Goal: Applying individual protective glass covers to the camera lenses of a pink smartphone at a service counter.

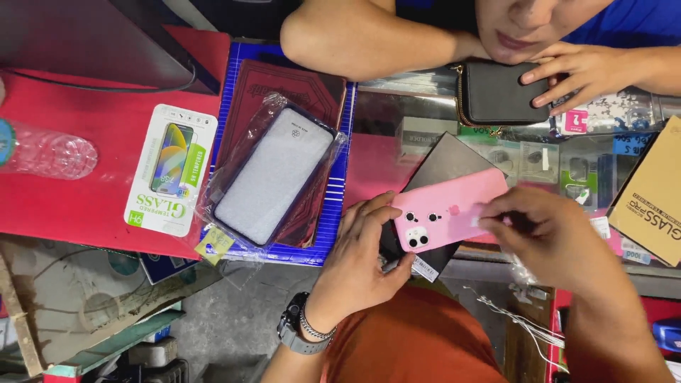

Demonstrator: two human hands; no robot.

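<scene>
**A:** ok what's left of the pink phone case [448, 209]?

**B:** far left there's a clear plastic bottle [50, 150] on the red counter [64, 206], then a white screen-protector box [170, 169], then a phone case in a plastic bag [273, 176] lying on a dark red book [312, 89].

**A:** and the hands?

**B:** left hand [362, 259] is closed around the pink case's camera end, thumb underneath, fingers curled on the edge. Right hand [550, 237] pinches the other end, fingertips shut on it. The case sits over a black box [443, 164] on the glass counter.

**A:** beyond it?

**B:** another person's hand [582, 71] rests on a black zip wallet [496, 92]; a tan box [656, 198] lies right of the case.
</scene>
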